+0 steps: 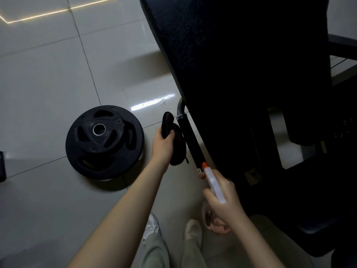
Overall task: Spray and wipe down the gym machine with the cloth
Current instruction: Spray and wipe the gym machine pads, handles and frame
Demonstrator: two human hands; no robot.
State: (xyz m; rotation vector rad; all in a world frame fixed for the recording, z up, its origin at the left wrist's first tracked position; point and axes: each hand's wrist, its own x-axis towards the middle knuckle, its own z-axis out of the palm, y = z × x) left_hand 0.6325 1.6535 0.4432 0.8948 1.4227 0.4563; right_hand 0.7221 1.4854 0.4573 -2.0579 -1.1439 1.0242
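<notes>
A person's right hand (222, 198) grips a spray bottle (213, 182) aimed at the machine handle (190, 140) while the left hand (163, 146) clutches a dark cloth (174, 136), wiping apparently barely begun.

Dark cloth (174, 140) (bunched) lies against the gym machine's (231, 64) black handle (190, 140), orange-tipped spray bottle (214, 183) at its end.

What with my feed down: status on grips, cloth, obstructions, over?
Left grip holds dark cloth beside the machine's black handle. Right grip holds spray bottle, nozzle at handle's near end. Weight plates on floor, left, clear.
</notes>
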